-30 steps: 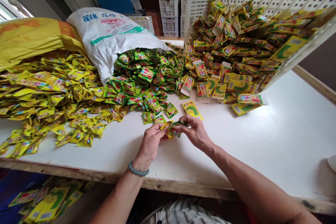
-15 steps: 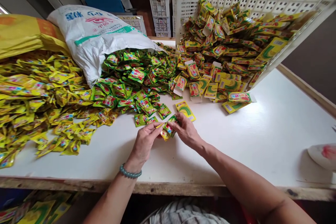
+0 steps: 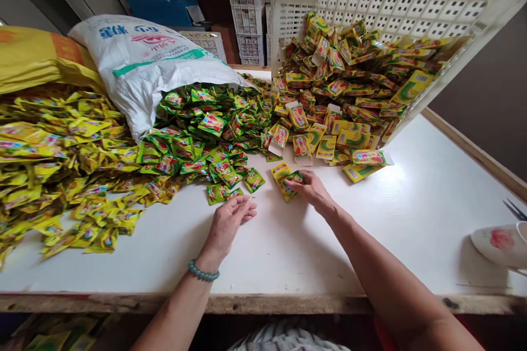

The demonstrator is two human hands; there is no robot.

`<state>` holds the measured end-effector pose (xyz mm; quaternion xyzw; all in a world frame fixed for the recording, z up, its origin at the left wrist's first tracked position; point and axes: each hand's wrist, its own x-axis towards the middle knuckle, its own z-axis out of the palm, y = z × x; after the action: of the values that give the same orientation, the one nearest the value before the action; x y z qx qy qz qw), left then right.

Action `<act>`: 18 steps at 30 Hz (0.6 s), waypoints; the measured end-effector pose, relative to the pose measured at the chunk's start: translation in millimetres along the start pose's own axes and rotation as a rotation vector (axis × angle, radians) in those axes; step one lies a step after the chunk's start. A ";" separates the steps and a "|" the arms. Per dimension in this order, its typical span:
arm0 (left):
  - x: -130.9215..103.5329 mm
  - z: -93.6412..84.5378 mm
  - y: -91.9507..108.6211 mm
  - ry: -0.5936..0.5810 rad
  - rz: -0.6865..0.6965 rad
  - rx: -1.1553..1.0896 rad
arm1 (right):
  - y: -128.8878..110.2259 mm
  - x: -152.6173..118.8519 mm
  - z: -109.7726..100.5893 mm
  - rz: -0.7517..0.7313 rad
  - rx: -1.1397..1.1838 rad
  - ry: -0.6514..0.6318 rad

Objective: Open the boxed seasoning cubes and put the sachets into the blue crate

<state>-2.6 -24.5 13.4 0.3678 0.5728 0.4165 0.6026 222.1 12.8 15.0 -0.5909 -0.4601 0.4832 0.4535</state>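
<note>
My right hand (image 3: 313, 188) pinches a small green sachet (image 3: 295, 177) between thumb and fingers, over a flat yellow box (image 3: 280, 170). Whether a yellow sachet lies under the green one I cannot tell. My left hand (image 3: 234, 215) is closed, thumb against fingers, with a tiny pale tip showing that is too small to name. A few loose green sachets (image 3: 217, 194) lie just beyond the left hand. Behind them spreads a heap of green sachets (image 3: 206, 123), spilling from a white woven sack (image 3: 164, 63).
Yellow sachets (image 3: 82, 175) pile at the left beside a yellow sack (image 3: 45, 57). A tipped white crate (image 3: 473, 16) at the back right spills yellow boxes (image 3: 349, 137). A white cup (image 3: 500, 244) lies near the right edge of the white table (image 3: 403, 241).
My hands have moved apart. The right hand has carried the green sachet right, over the yellow box; the left has let go of the sachets. The view has shifted slightly.
</note>
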 end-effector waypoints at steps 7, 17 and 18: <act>-4.4 4.9 -0.5 -0.082 0.023 -0.219 | -17.9 -43.5 44.4 0.116 0.278 -0.434; -14.4 -0.1 4.0 -0.178 -0.101 -0.173 | -21.8 -40.7 47.9 -0.029 0.344 -0.247; -15.9 1.1 4.7 -0.201 -0.104 -0.134 | -21.4 -37.5 45.5 -0.052 0.311 -0.227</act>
<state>-1.8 -37.3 23.9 0.3364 0.4989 0.3829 0.7009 170.8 -16.4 36.2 -0.4433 -0.4433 0.5999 0.4970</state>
